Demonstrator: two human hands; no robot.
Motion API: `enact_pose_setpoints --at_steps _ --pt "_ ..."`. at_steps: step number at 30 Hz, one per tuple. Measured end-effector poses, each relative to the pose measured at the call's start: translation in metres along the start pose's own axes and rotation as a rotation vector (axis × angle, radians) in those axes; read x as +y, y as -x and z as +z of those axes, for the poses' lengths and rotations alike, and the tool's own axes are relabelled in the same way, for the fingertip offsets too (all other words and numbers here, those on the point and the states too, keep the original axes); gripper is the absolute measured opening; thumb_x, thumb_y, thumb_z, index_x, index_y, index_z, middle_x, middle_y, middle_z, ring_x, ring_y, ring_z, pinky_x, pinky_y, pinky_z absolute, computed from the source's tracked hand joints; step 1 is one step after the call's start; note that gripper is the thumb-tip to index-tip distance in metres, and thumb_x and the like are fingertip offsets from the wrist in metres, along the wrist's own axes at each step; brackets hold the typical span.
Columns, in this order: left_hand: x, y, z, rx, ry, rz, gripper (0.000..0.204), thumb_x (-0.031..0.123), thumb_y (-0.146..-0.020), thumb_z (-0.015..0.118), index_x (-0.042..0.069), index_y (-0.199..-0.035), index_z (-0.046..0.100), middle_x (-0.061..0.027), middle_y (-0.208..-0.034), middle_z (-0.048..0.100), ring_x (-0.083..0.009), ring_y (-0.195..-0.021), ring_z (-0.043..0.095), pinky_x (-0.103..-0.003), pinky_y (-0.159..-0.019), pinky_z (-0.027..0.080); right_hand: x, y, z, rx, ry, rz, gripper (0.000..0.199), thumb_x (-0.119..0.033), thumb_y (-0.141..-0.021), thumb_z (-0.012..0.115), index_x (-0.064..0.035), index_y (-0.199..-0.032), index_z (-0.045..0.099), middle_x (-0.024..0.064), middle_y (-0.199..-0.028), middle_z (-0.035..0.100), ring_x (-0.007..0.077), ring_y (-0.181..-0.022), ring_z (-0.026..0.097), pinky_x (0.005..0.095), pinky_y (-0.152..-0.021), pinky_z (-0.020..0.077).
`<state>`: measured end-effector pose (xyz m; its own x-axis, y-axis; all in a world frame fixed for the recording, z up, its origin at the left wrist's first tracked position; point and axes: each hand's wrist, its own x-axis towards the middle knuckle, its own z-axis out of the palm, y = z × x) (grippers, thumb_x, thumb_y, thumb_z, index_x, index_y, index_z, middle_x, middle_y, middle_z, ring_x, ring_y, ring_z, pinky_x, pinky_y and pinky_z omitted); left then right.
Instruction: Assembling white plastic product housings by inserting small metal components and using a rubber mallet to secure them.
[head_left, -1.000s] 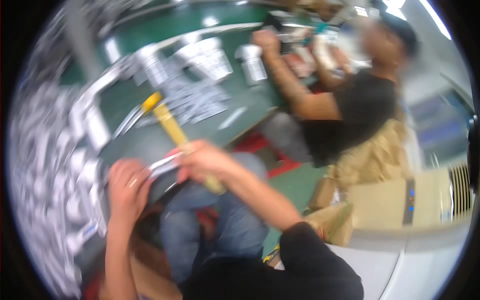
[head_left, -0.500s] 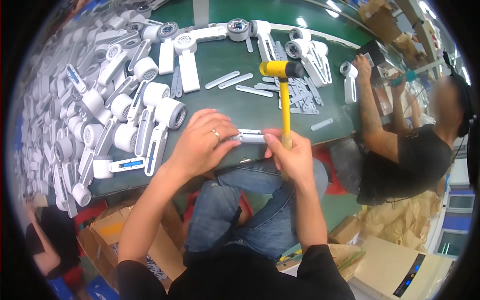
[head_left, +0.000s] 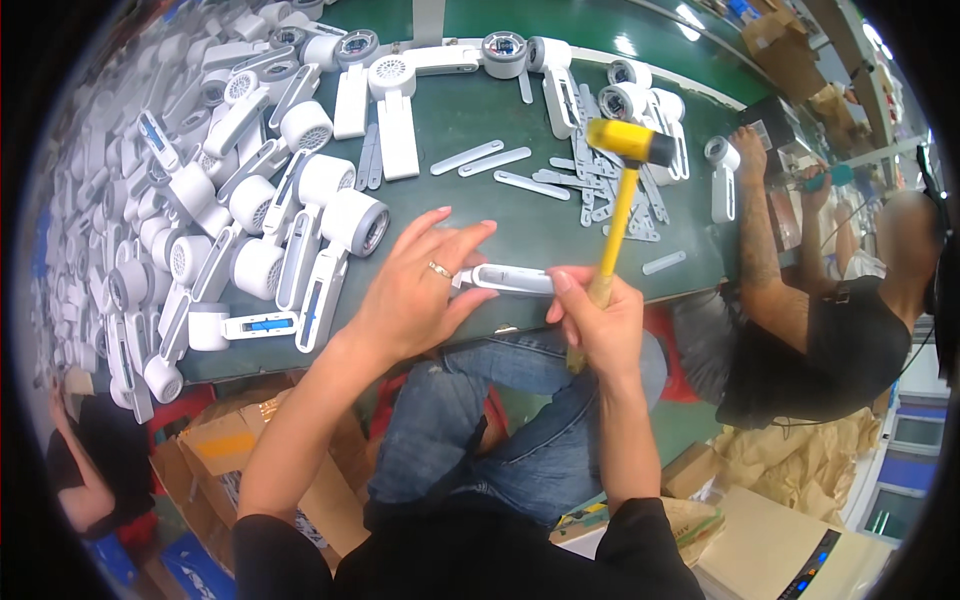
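A white slotted fan handle lies crosswise between my hands, over the table's near edge. Its left end goes under my left hand, whose thumb rests along it while the index finger is lifted away; what sits beneath the palm is hidden. My right hand is closed round the wooden-coloured grip of a mallet, and its thumb and fingertips pinch the handle's right end too. The mallet's yellow and black head points up and away, over loose grey strips.
White handheld fans heap up along the table's left side, with several more at the back. Loose strips lie on the green table. A co-worker sits at the right. Open cardboard boxes stand below left.
The handle has turned so its long slotted face shows. My left fingers have spread and lifted. The mallet has tilted to the right, and the view has shifted slightly.
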<state>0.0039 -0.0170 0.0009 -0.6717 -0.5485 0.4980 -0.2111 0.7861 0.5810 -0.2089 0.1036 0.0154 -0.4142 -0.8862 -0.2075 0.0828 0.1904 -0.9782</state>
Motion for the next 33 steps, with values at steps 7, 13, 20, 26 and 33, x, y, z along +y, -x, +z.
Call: enact_pose_setpoints --at_steps 7,13,20,26,33 --pt "-0.002 -0.005 0.003 0.010 -0.063 0.141 0.041 0.014 -0.082 0.084 0.012 -0.121 0.072 -0.0039 -0.097 0.071 -0.0240 -0.100 0.069 -0.050 -0.108 0.050 -0.006 -0.004 -0.004 -0.041 0.156 0.042 0.019 -0.015 -0.100 0.074 0.0022 -0.107 0.076 0.0018 -0.066 0.065 0.0040 -0.047 0.048 0.0211 -0.044 0.0335" --pt "-0.002 -0.006 0.005 -0.026 -0.173 0.201 0.025 0.016 -0.081 0.083 0.014 -0.104 0.076 -0.0047 -0.095 0.069 -0.0249 -0.099 0.068 -0.050 -0.100 0.055 -0.009 -0.002 -0.003 -0.039 0.167 0.117 0.024 -0.018 -0.100 0.076 -0.0005 -0.116 0.075 -0.0013 -0.062 0.061 0.0035 -0.047 0.047 0.0214 -0.043 0.0329" --pt "-0.003 -0.004 0.001 -0.060 -0.177 0.166 0.020 0.015 -0.083 0.080 0.014 -0.103 0.076 -0.0040 -0.095 0.066 -0.0228 -0.098 0.067 -0.049 -0.101 0.053 -0.009 -0.011 -0.005 -0.163 0.131 0.302 0.035 -0.026 -0.103 0.072 -0.0029 -0.129 0.072 0.0001 -0.062 0.063 0.0047 -0.046 0.049 0.0216 -0.044 0.0351" --pt "0.001 -0.015 0.009 -0.100 -0.166 0.179 0.023 0.014 -0.081 0.080 0.014 -0.104 0.076 -0.0062 -0.096 0.066 -0.0260 -0.099 0.067 -0.051 -0.106 0.050 -0.001 -0.007 -0.014 -0.081 0.083 0.354 0.027 -0.032 -0.106 0.066 -0.0104 -0.118 0.076 -0.0015 -0.063 0.062 0.0063 -0.050 0.056 0.0236 -0.045 0.0434" --pt "0.017 -0.031 0.003 -0.216 -0.192 0.287 0.035 0.014 -0.079 0.084 0.016 -0.113 0.077 -0.0094 -0.113 0.073 -0.0284 -0.099 0.070 -0.054 -0.106 0.050 0.011 -0.016 -0.011 -0.233 -0.010 0.293 0.031 -0.031 -0.106 0.065 -0.0066 -0.124 0.071 0.0032 -0.061 0.062 0.0088 -0.045 0.054 0.0259 -0.042 0.0403"
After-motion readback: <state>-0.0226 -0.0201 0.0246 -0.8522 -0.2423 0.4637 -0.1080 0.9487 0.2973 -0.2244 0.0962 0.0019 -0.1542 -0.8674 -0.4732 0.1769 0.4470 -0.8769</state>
